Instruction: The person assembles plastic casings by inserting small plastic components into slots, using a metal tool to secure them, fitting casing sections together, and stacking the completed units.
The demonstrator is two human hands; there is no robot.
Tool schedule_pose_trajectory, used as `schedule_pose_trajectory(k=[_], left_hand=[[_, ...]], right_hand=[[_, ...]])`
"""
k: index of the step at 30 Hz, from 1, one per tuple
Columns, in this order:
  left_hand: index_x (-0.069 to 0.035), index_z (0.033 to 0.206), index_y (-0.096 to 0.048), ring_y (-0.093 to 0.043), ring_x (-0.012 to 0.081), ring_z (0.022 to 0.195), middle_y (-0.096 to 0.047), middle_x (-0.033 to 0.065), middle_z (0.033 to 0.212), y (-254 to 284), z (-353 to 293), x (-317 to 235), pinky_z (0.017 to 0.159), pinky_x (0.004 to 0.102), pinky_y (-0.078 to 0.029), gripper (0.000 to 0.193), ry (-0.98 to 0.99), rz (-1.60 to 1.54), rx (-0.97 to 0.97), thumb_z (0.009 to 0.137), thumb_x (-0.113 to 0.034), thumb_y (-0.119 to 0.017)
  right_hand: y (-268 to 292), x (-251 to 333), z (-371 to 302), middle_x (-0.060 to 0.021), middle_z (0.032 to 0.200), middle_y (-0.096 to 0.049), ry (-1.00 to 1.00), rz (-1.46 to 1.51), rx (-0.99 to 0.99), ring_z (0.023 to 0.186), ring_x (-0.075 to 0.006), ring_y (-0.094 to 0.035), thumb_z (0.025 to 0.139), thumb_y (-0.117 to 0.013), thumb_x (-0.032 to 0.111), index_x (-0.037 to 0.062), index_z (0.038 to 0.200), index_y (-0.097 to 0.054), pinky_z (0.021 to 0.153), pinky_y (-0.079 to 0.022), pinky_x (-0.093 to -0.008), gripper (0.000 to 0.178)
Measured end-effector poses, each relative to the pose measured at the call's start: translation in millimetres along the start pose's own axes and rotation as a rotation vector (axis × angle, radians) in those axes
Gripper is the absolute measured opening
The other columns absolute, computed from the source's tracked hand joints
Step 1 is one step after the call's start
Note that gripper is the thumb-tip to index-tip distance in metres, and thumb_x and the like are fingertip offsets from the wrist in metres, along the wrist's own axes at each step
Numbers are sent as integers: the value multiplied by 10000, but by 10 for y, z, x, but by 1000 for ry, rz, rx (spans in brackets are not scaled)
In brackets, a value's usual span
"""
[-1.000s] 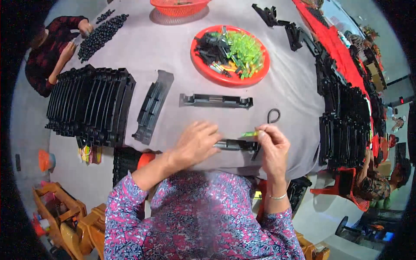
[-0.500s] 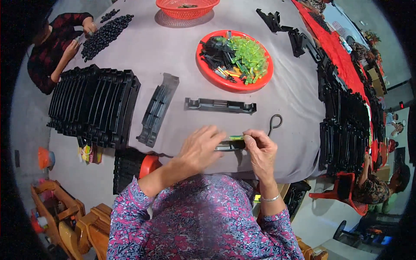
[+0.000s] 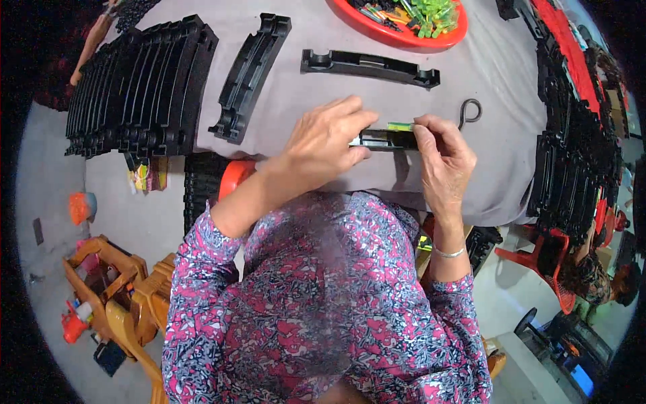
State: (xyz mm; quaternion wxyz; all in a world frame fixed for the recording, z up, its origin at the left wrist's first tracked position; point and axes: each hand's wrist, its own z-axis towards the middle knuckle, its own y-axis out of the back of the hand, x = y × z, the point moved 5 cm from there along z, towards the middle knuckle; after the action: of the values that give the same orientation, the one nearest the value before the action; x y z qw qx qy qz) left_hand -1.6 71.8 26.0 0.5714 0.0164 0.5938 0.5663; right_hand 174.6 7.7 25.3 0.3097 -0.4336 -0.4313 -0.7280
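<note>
Close to the table's front edge lies a long black plastic part (image 3: 385, 140), its middle showing between my two hands. Fingers and thumb of my left hand (image 3: 326, 138) are closed round its left end. My right hand (image 3: 446, 156) pinches at the other end, thumb against forefinger. A small translucent green plastic piece (image 3: 400, 126) juts from the right fingertips, along the far edge of the black part. Both ends of the black part are covered by my fingers. Beyond my hands lies a similar black plastic part (image 3: 367, 66), and another one (image 3: 249, 77) lies at an angle to the left.
Stacked black parts (image 3: 138, 87) fill the table's left side; more black parts (image 3: 575, 141) line the right. A red tray (image 3: 377, 30) of green, orange and black pieces sits at the back. A looped metal rod (image 3: 471, 110) lies beside my right hand.
The view has tipped downward, so the table things sit higher in the picture. My left hand, blurred before, is now sharp at the black part's left end. My right hand keeps its pinch.
</note>
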Motion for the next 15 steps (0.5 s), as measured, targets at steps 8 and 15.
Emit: schedule_pose_trajectory(k=[8, 15], left_hand=[[6, 1178, -595, -622, 343, 831, -590, 166, 939, -65, -43, 50, 714, 407, -503, 522, 37, -76, -28, 702, -111, -776], [13, 1186, -592, -626, 351, 861, -604, 176, 978, -86, -17, 68, 742, 406, -511, 526, 27, -102, -26, 702, -97, -767]], right_hand=[[-122, 146, -167, -106, 801, -647, 100, -245, 37, 684, -230, -630, 816, -677, -11, 14, 910, -668, 633, -501, -323, 97], [-244, 105, -196, -95, 785, -633, 230, -334, -24, 708, -264, -590, 790, -684, 1, 41, 881, -659, 653, -455, -371, 103]])
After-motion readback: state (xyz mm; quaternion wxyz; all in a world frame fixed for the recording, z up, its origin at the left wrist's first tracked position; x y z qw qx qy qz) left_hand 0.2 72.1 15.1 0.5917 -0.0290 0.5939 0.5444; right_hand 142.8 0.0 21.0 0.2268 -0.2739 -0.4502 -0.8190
